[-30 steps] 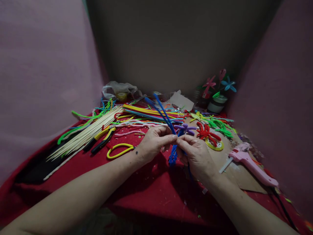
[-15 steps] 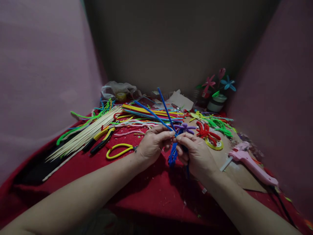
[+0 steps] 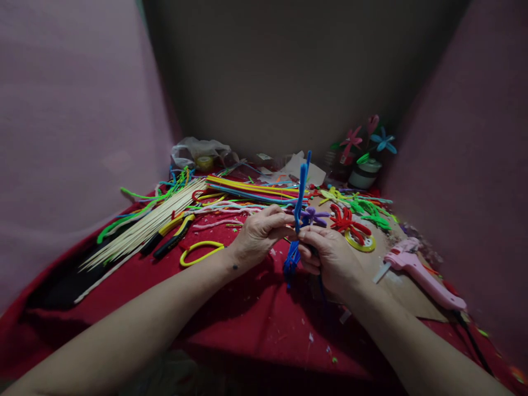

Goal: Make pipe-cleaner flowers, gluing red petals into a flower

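Left hand [image 3: 259, 235] just beside right hand [image 3: 332, 258], each grip pinched closed on blue pipe cleaners [image 3: 302, 190].

Lower ends of blue stems [image 3: 300, 202] lost behind fingers of left grip [image 3: 262, 234] and right grip [image 3: 332, 256]. Below blue stems, blue loops [image 3: 291, 258] partly covered by right grip, too dark to count. Right of blue stems, base of purple flower [image 3: 315, 215] hidden by right grip; yellow disc [image 3: 370, 247] partly hidden behind red flower [image 3: 350, 224]. Left of blue stems, print on pliers [image 3: 173, 244] too small to read. Nearer than blue stems, scraps [image 3: 311, 337] on table [image 3: 247, 324] too small to tell.
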A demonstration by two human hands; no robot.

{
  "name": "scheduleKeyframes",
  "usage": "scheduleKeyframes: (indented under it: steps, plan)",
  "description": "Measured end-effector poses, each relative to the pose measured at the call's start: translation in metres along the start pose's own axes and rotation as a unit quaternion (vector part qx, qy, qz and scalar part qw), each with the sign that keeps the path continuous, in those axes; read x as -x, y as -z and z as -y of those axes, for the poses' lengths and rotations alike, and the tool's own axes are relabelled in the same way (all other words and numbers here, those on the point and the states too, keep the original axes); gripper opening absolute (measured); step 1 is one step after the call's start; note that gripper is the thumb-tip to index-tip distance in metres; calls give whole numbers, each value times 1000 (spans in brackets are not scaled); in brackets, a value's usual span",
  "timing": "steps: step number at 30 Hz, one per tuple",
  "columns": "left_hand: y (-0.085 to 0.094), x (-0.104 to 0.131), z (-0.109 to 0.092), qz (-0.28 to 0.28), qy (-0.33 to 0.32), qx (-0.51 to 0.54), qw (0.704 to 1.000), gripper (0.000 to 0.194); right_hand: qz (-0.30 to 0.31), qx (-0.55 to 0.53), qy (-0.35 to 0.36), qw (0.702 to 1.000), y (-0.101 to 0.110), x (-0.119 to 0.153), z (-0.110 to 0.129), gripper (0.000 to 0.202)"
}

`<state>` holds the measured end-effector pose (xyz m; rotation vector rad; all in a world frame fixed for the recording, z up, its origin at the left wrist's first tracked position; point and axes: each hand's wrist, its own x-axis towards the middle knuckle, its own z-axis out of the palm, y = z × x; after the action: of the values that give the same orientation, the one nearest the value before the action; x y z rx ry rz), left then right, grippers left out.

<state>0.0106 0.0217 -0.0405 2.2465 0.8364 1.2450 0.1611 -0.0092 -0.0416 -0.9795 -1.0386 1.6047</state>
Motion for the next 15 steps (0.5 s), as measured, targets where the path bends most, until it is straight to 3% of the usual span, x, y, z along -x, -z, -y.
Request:
scheduleKeyframes:
  steps: [6,10,15]
  plan:
    - [3,0,3,-29,-117,-169,978,16,2,24,15,1000,3,-1,-2,13]
    - [7,-1,0,-55,-159,-255,952,17,0,38,24,999,2,0,-2,14]
    - [12,0,-3,-11,-201,-320,926,14,3,45,26,999,1,1,-2,18]
